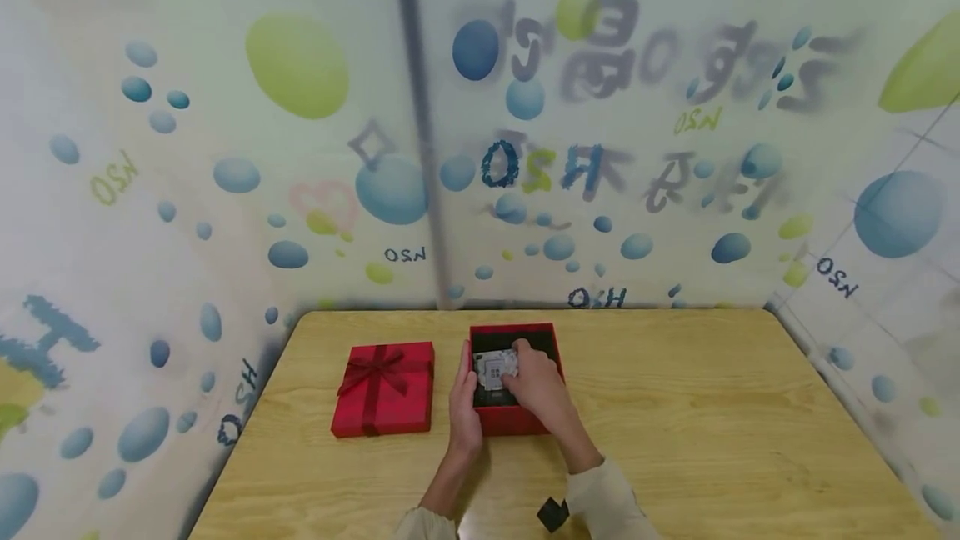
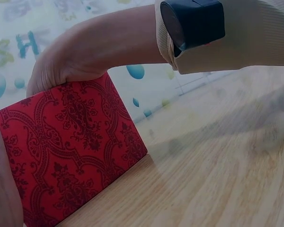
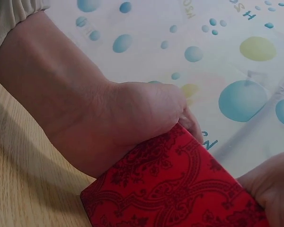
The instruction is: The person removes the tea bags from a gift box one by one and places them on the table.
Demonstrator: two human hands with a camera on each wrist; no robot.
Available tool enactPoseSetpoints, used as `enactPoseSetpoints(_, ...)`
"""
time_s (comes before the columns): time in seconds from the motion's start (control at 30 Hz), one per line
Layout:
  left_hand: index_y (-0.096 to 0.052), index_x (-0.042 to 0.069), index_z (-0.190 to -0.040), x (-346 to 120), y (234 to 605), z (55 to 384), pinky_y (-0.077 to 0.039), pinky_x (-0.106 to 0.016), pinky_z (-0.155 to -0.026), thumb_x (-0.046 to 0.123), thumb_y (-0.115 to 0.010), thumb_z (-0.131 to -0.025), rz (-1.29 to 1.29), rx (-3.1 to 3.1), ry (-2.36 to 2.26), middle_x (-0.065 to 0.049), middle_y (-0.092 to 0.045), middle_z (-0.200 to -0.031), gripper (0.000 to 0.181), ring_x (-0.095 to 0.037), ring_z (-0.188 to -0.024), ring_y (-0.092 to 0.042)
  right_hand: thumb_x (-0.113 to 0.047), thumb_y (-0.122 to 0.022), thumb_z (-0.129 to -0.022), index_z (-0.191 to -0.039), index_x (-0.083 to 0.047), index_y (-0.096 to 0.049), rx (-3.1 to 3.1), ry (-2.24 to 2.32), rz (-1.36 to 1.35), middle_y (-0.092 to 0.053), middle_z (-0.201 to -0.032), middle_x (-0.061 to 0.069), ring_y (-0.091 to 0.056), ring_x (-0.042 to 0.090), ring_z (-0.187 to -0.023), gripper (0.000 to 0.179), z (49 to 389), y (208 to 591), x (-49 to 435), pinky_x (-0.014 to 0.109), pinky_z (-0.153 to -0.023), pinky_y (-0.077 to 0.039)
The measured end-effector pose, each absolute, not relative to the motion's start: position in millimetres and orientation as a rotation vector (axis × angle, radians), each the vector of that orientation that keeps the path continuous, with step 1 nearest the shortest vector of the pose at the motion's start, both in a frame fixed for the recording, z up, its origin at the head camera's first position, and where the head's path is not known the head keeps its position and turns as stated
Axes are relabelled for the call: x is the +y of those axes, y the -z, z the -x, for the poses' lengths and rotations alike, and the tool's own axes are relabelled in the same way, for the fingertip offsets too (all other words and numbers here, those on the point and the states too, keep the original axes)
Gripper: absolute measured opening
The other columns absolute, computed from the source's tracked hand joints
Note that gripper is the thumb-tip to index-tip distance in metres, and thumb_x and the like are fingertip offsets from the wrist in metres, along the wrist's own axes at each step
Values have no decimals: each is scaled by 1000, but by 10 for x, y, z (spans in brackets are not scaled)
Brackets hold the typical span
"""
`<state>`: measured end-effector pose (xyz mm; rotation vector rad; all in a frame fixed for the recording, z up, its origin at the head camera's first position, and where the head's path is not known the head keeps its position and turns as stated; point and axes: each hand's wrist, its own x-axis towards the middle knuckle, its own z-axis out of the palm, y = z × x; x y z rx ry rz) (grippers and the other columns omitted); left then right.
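Observation:
An open red gift box (image 1: 513,421) with a dark inside stands at the table's middle; dark scrollwork shows on its wall (image 2: 80,142) in the left wrist view. My left hand (image 1: 466,415) holds the box at its left wall, thumb at the rim and fingers along the outside. Reaching in over the right wall, my right hand (image 1: 538,382) pinches a small grey-white patterned item (image 1: 491,371) by its right side. What kind of item it is cannot be told. Both wrist views hide the right fingertips behind the box walls.
Left of the box lies its red lid (image 1: 351,411) with a dark red ribbon bow (image 1: 378,367). The wooden table (image 1: 712,407) ends at a patterned curtain (image 1: 510,265) behind. A dark wrist camera (image 2: 194,21) sits on the right sleeve.

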<state>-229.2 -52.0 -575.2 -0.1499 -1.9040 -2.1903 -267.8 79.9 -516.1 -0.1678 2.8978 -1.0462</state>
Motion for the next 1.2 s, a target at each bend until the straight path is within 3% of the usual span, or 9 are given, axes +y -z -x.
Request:
enactPoseSetpoints(0.2, -22, 7, -166, -517, 5757, 2287, -18, -8, -116, 18, -23, -113, 162, -1892, 2181, -7, -21, -173, 54, -23, -160, -15, -13, -81, -90, -110, 6, -67, 2862, 1000, 139, -65, -90, 12, -60, 23, -78, 31, 2683, 5156, 795, 39, -71, -58)
enactPoseSetpoints(0.3, -23, 8, -166, -516, 5755, 2285, -19, -8, -116, 16, -23, -113, 164, -1888, 2175, -11, -21, -173, 54, -24, -160, -15, -14, -81, -90, -105, 5, -69, 2886, 956, 135, -62, -87, 10, -57, 23, -79, 28, 2678, 5154, 791, 38, -70, -55)
enactPoseSetpoints(0.53, -21, 7, -167, -524, 5750, 2291, -18, -8, -116, 17, -22, -113, 154, -1919, 2167, -3, -21, -173, 55, -23, -160, -14, -13, -80, -91, -105, -1, -65, 2886, 996, 116, -64, -85, 9, -61, 21, -73, 24, 2665, 5145, 794, 36, -66, -58)
enactPoseSetpoints(0.73, -24, 11, -167, -521, 5758, 2279, -18, -8, -116, 19, -23, -113, 111, -1927, 2171, -1, -22, -173, 55, -23, -160, -16, -20, -78, -93, -101, -3, -72, 2784, 963, 267, -66, -81, 4, -58, 19, -68, 19, 2687, 5170, 820, 33, -61, -51)
enactPoseSetpoints(0.97, -27, 7, -165, -494, 5860, 2252, -20, -6, -113, 16, -31, -113, 65, -1902, 2128, -10, -24, -172, 54, -28, -159, -15, -16, -74, -96, -107, -1, -72, 2683, 1060, 380, -66, -84, 5, -57, 18, -68, 19, 2682, 5197, 839, 31, -61, -50)
enactPoseSetpoints(1.2, -25, 4, -165, -450, 5779, 2249, -18, -9, -115, 29, -26, -115, 67, -1923, 2089, -16, -22, -172, 56, -31, -159, -16, -11, -77, -94, -118, 2, -68, 2591, 1163, 498, -68, -92, 6, -61, 16, -76, 29, 2702, 5169, 888, 31, -68, -56)
